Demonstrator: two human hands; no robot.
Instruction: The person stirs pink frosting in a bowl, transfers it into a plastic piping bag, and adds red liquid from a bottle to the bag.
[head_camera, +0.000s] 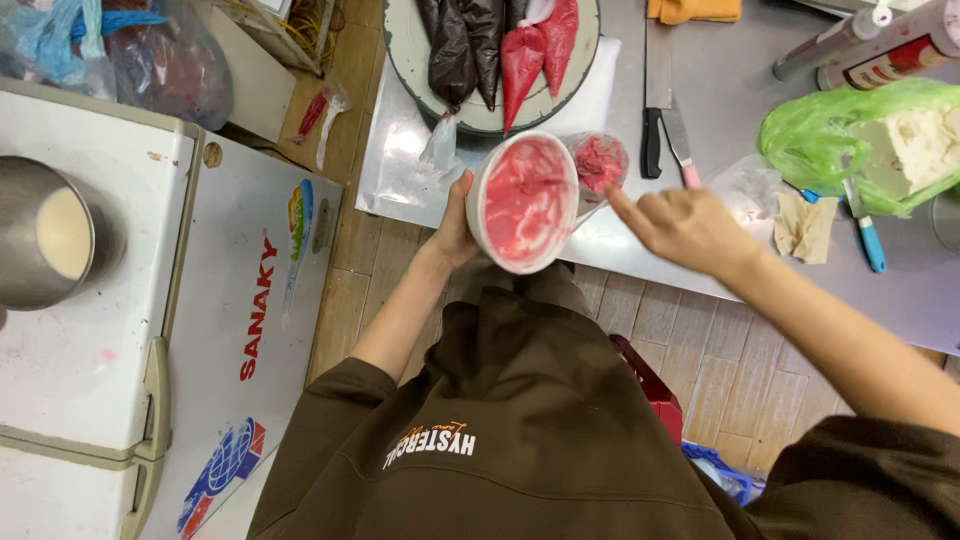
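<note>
Left hand gripping tilted white bowl smeared with pink cream. Right hand closed, blurred, beside pink-filled piping bag; contents unclear.

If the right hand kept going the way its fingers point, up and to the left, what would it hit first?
Most likely the small cup of pink cream, just ahead of the right hand. The bowl in the left hand sits close beside that line; depth is unclear.
</note>
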